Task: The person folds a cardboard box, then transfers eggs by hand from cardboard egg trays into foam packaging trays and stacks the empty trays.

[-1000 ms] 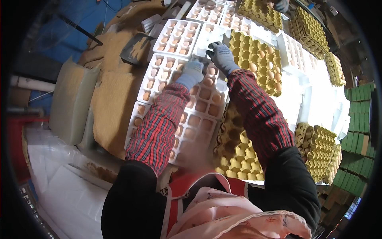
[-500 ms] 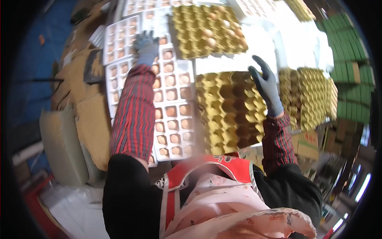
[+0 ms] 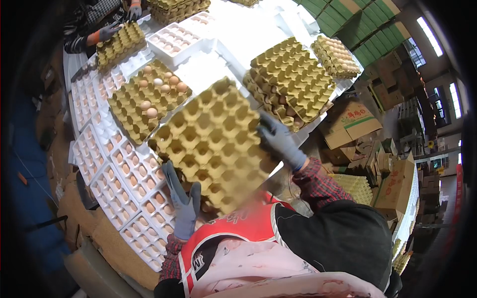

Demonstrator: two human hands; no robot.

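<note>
The big yellow tray (image 3: 213, 144) tilts in the middle of the frame, with no eggs seen in its cups. The right hand (image 3: 280, 138) is at its right edge. The left hand (image 3: 183, 206) is at its lower left edge, finger and thumb spread; the hands are apart, and I can't really tell how tightly either grips. At the lower left, many cups of the white trays (image 3: 140, 212) already have eggs. A few eggs (image 3: 151, 112) are left in a second tray (image 3: 129, 107), upper left.
</note>
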